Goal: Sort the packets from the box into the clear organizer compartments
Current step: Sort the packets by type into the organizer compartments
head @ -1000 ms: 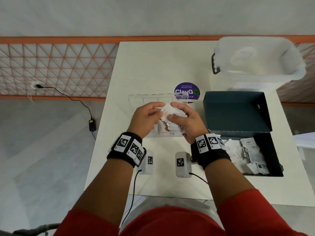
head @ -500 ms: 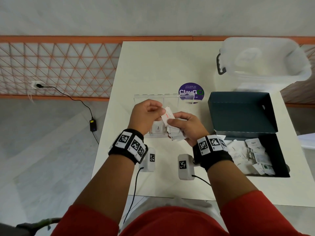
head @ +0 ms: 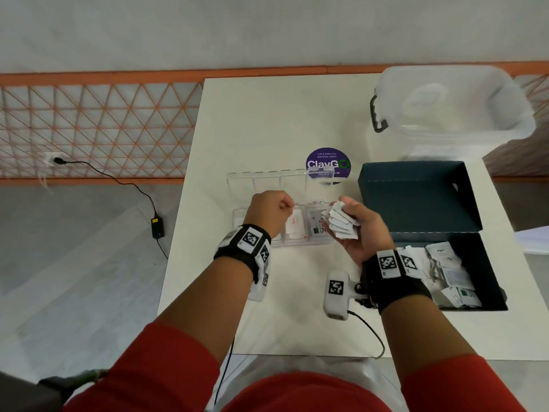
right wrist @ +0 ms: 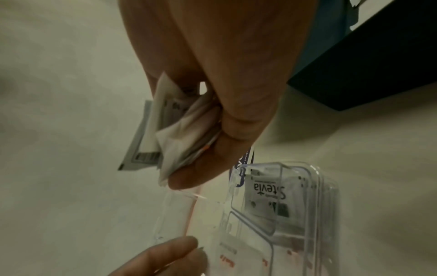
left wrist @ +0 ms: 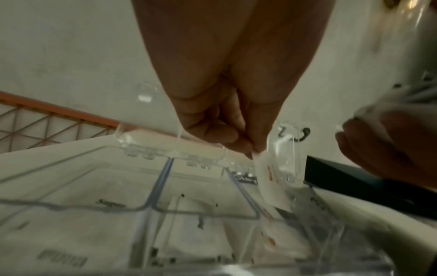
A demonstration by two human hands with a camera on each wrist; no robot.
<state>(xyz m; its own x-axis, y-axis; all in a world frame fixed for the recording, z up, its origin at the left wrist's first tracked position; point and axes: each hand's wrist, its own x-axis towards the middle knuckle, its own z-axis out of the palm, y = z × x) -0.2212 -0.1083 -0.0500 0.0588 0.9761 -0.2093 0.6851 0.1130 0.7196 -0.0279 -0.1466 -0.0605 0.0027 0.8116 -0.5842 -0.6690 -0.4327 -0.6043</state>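
Our left hand pinches red-print packet over clear organizer; right hand clutches packet stack above tabletop.

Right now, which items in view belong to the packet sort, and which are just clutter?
In the job:
- clear organizer
- dark box of packets
- packet stack in right hand
- red-print packet pinched by left hand

Lying about:
- lidded plastic tub
- purple ClayGo sticker
- charger on floor
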